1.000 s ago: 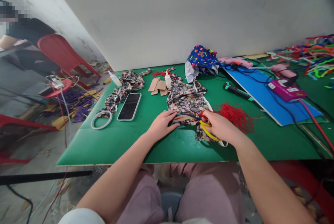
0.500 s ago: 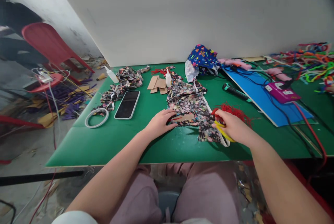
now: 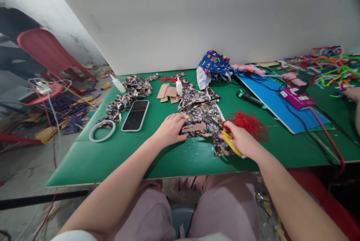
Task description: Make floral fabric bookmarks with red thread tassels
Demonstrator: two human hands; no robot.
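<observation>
My right hand (image 3: 239, 138) is closed round the yellow handle of a pair of scissors (image 3: 231, 145), whose dark blades lie over floral black fabric (image 3: 197, 110). On that fabric rests a strip of brown cardboard (image 3: 200, 127) with a thin red line along it. My left hand (image 3: 170, 127) lies at the strip's left end, fingers stretched on the fabric and thumb apart below, pressing it to the table. A heap of red threads (image 3: 250, 124) lies just beyond my right hand. Behind the fabric are small cardboard pieces (image 3: 167, 93) and a white glue bottle (image 3: 179, 86).
On the left of the green table (image 3: 84, 166) are a phone (image 3: 135, 116), a tape roll (image 3: 92, 135), another bottle (image 3: 117, 83) and crumpled fabric (image 3: 137, 85). To the right lie a blue board (image 3: 270, 95), a purple device (image 3: 298, 98) with cables and pipe cleaners (image 3: 323, 65). Another person's hand (image 3: 353, 94) shows at the right edge.
My right hand and the scissors have shifted slightly left, with the blades now across the fabric near the strip's right end. Another person's hand has appeared at the right edge.
</observation>
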